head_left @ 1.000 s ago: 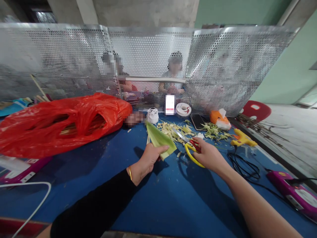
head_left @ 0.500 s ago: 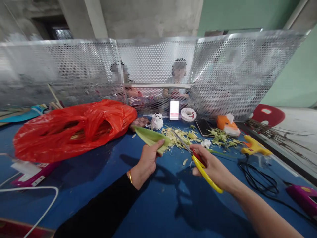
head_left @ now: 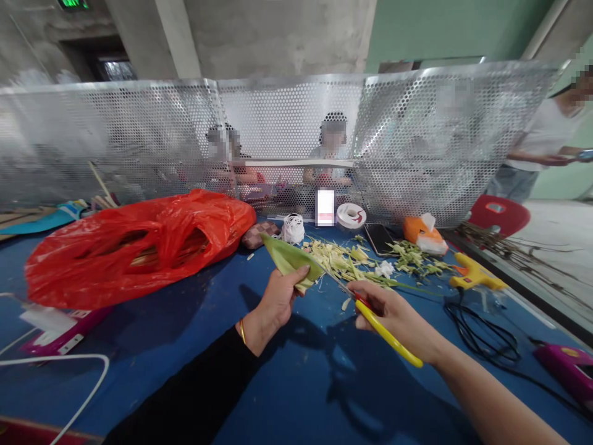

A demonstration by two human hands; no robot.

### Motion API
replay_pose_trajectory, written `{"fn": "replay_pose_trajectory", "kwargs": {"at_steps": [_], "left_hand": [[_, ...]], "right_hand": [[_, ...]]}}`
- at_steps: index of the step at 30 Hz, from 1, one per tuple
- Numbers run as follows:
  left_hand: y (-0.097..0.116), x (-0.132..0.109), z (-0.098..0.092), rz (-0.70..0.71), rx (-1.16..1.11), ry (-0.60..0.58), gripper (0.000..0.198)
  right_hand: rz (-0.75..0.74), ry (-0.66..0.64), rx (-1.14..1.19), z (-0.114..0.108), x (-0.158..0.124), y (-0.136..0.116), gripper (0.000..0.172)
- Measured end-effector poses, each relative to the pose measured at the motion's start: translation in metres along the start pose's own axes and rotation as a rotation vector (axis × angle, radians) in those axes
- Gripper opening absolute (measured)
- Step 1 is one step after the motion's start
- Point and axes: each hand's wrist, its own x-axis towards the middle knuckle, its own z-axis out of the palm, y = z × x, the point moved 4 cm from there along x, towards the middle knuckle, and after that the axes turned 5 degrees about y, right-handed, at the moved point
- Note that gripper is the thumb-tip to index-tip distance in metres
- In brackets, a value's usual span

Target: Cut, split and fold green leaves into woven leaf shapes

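A green leaf (head_left: pixel 290 258) is pinched between the thumb and fingers of my left hand (head_left: pixel 277 298), its pointed end up and to the left. My right hand (head_left: pixel 393 315) is closed round the handles of yellow and red scissors (head_left: pixel 386 335). The scissor blades reach toward the leaf's right edge. Behind both hands, pale green and yellow leaf scraps (head_left: pixel 345 256) lie scattered on the blue table (head_left: pixel 287 383).
A red plastic bag (head_left: pixel 106 247) fills the left. Further back are white string (head_left: pixel 293 228), a ribbon roll (head_left: pixel 351 216), a phone (head_left: pixel 378 239) and a tissue pack (head_left: pixel 424 236). On the right lies a yellow glue gun (head_left: pixel 477 272) with a black cable. A perforated metal screen (head_left: pixel 287 117) stands behind.
The leaf has shifted slightly right and tilted. The scissors have come closer to it, with their handles nearer together. A person in a white top has appeared at the far right.
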Motion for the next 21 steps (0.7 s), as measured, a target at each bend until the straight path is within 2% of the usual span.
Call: {"fn": "replay_pose_trajectory", "kwargs": {"at_steps": [7, 11, 18, 21], "left_hand": [[0.001, -0.005, 0.005, -0.043, -0.090, -0.076, 0.039], [0.000, -0.006, 0.005, -0.064, -0.099, -0.036, 0.035], [0.001, -0.002, 0.001, -0.014, -0.108, 0.043, 0.036], [0.002, -0.001, 0.000, -0.002, -0.126, 0.043, 0.037]], "right_hand": [[-0.046, 0.064, -0.079, 0.004, -0.002, 0.000, 0.049], [-0.085, 0.086, -0.127, 0.007, -0.003, -0.005, 0.046], [-0.051, 0.091, -0.126, 0.011, -0.004, -0.006, 0.047], [-0.045, 0.097, -0.100, 0.012, -0.005, -0.004, 0.048]]}}
